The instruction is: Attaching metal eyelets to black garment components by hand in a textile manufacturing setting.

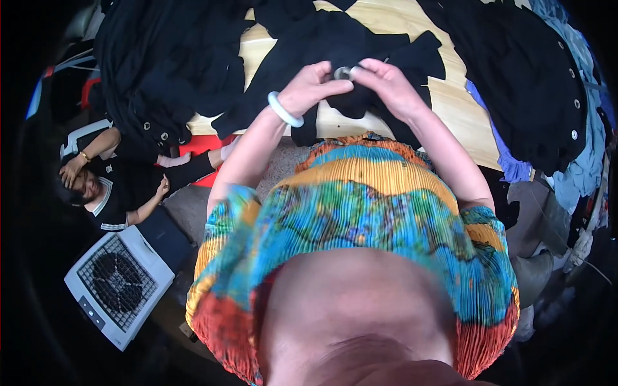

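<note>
Over the table, my two hands meet around a small round grey button [342,73] with a pale rim. My left hand [309,89], with a pale bangle at its wrist, has its thumb and fingertips closed at the near side of it. The fingertips of my right hand [389,85] pinch it from the right. Beneath both hands spreads a black garment [338,38], rumpled on the wooden table [447,112]. My fingertips partly cover the button, so its details are hard to make out.
More black clothing [174,58] is heaped at the left. A black buttoned garment [524,77] lies right, beside light blue cloth [582,174] and purple cloth [514,168]. Another person [122,174] is at the left, near a white fan unit [119,276] and a red stool [207,147].
</note>
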